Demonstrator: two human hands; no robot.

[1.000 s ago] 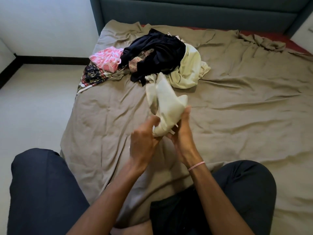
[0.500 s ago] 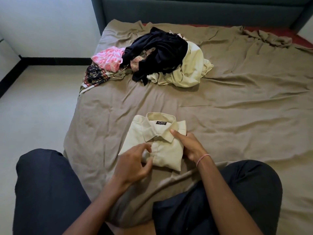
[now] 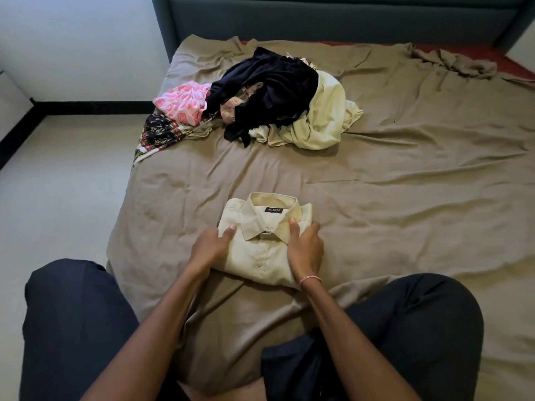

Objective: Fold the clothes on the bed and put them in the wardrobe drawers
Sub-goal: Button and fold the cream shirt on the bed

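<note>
The folded cream shirt (image 3: 265,250) lies collar-up on the brown bed sheet (image 3: 405,198), just in front of the person's knees, close enough to work on without stretching; the left hand (image 3: 210,248) and right hand (image 3: 305,250) hold it at either side, thumbs on top near the collar, fingers curled at the edges and apparently tucked beneath, though I cannot see how far under they go; I'd say that pinch keeps the layers together, either to square the shirt off or to lift it whole. Well apart, towards the headboard (image 3: 318,15), sits the unfolded pile (image 3: 266,94), a dark garment heaped over a pale one, a pink patterned piece (image 3: 182,101) at its side; most of the folding looks still to be done; no wardrobe is in sight.
</note>
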